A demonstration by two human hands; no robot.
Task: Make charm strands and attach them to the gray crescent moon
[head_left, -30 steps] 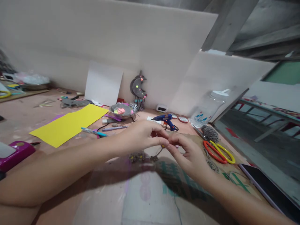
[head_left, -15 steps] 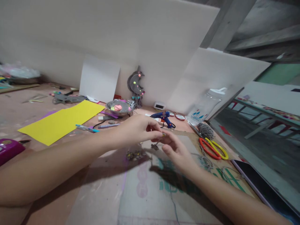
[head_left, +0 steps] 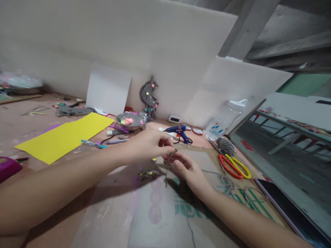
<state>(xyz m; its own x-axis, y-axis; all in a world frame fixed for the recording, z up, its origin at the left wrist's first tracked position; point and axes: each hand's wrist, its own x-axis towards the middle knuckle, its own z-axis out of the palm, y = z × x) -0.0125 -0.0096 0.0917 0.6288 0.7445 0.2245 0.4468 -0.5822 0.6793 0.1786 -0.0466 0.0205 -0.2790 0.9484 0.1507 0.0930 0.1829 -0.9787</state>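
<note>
One small stringy piece (head_left: 169, 161) pinched by left hand (head_left: 151, 145), close by right hand (head_left: 190, 172); right grip unclear.

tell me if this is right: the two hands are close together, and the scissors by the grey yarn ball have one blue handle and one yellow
The blue is wrong: the head view shows the scissors by the grey yarn ball with one red-orange handle and one yellow.

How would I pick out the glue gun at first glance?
Find the pale board standing behind the table. On the table before it, between the bowl and the clear bottle, lies the glue gun. Unlike the red-rimmed discs beside it, it is dark blue and pistol-shaped.
</note>
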